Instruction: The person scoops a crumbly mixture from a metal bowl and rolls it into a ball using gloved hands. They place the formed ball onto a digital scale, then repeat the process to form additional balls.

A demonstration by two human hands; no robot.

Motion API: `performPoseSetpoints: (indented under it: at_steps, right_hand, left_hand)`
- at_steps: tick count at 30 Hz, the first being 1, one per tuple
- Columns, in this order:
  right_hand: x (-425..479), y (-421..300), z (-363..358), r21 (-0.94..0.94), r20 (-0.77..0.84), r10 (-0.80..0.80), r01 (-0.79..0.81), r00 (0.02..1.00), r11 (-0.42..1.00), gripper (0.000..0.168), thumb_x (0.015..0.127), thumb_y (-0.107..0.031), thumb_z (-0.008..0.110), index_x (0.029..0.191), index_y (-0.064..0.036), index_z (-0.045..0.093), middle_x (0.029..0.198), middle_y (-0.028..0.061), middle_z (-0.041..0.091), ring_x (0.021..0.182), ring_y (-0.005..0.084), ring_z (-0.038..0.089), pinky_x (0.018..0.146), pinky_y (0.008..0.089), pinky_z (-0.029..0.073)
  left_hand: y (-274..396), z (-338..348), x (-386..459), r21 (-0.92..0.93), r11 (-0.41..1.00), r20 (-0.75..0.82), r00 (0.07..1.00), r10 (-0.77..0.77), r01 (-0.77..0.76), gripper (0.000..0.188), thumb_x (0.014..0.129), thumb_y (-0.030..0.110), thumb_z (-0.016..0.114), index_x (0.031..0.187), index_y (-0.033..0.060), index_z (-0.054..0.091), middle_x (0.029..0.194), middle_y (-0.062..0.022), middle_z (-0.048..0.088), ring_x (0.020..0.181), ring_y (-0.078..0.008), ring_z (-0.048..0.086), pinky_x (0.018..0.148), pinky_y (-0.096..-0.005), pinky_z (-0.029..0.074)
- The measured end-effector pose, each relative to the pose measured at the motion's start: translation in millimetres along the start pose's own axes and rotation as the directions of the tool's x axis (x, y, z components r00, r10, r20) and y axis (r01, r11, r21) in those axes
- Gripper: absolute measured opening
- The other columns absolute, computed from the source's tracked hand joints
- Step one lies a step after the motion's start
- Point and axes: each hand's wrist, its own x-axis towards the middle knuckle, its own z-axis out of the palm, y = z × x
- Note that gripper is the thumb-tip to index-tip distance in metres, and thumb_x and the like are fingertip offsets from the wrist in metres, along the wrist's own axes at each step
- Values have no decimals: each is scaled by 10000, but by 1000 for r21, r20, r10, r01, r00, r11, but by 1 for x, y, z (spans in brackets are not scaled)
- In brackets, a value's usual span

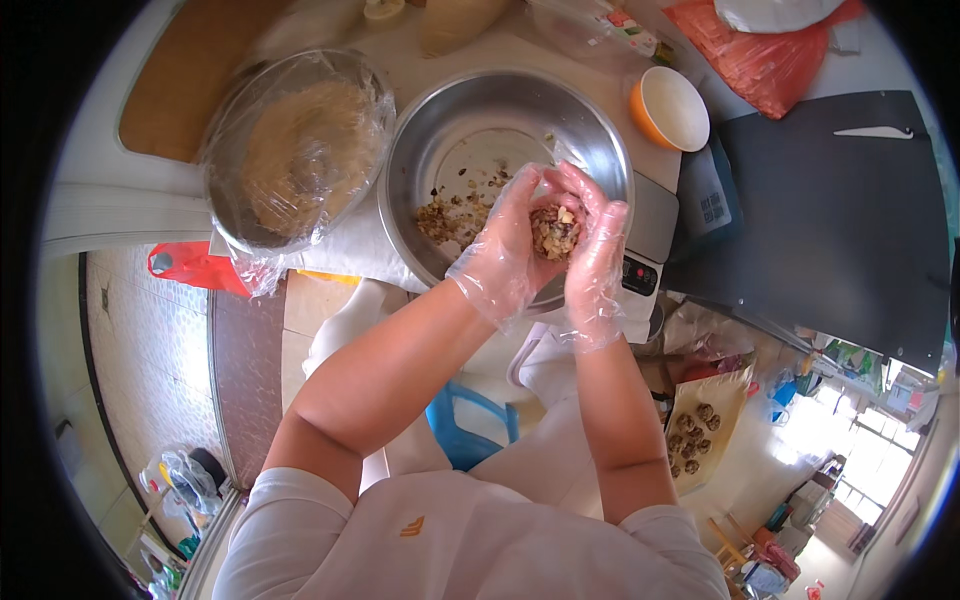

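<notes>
A ball of chopped nut mixture (555,231) lies cupped between my two hands, both in clear plastic gloves. My left hand (510,236) presses it from the left side, and my right hand (596,247) curves around it from the right. Both hands are over the right part of a large stainless steel bowl (506,97). Loose nut mixture (454,217) is scattered on the bowl's floor, mostly at the left. Several formed balls (694,435) sit on a paper-lined tray (720,397) at the lower right.
Left of the steel bowl is another bowl (300,157) of tan, powdery or doughy material under plastic film. A digital scale (649,225) adjoins the bowl's right side, below an orange bowl (670,109). A white knife (874,133) rests on the dark surface (817,225). A blue stool (465,427) is below.
</notes>
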Motion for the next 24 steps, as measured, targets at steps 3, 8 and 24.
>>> performPoseSetpoints:
  at_steps: [3, 8, 24]
  right_hand:
    - [0, -7, 1, -70, -8, -95, 94, 995, 993, 658, 996, -544, 290, 1250, -19, 594, 1217, 129, 626, 1124, 203, 580, 971, 318, 443]
    - [3, -13, -7, -668, 346, -542, 607, 766, 430, 317, 892, -326, 575, 1099, -102, 662, 1203, 89, 623, 1158, 288, 558, 1131, 541, 202]
    - [-3, 3, -8, -729, 425, -690, 673, 587, 124, 245, 792, -207, 671, 985, -56, 655, 1022, 56, 649, 997, 231, 625, 1105, 631, 238]
  left_hand:
    - [5, 0, -4, 8, 999, 12, 999, -32, 32, 545, 974, 558, 415, 939, 36, 571, 878, -79, 625, 841, -216, 623, 846, -367, 528]
    - [13, 14, -21, 64, 995, -37, 997, -75, 77, 681, 949, 643, 382, 1126, 12, 567, 1104, -131, 614, 1055, -245, 598, 954, -378, 496]
    - [-7, 0, -25, 435, 873, 222, 966, 135, -222, 188, 862, 236, 684, 960, 83, 634, 936, -26, 624, 904, -119, 576, 821, -267, 446]
